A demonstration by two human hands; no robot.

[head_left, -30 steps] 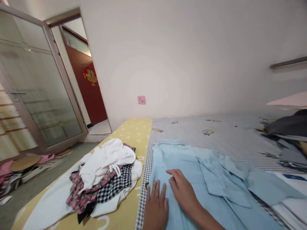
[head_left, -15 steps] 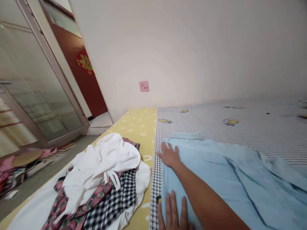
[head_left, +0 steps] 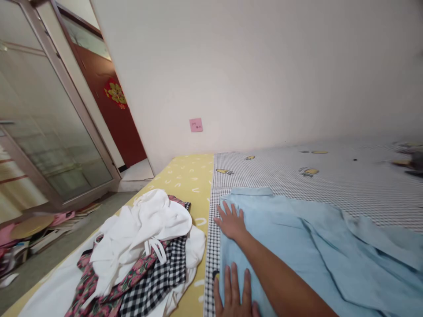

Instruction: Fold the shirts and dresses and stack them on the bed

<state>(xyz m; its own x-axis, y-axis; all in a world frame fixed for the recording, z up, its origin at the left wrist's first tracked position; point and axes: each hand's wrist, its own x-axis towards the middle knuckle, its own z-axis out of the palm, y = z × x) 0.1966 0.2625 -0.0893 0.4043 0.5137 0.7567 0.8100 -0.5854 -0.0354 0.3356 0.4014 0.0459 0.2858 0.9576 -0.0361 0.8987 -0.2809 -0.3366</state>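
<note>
Shirt under left hand and right hand, both spread wide, pink note, handwriting illegible

We see our L hand bare, partly cropped, w/ long slim fingers; our R hand, also bare, w/ narrow wrist & bare forearm widening twd near edge.
</note>
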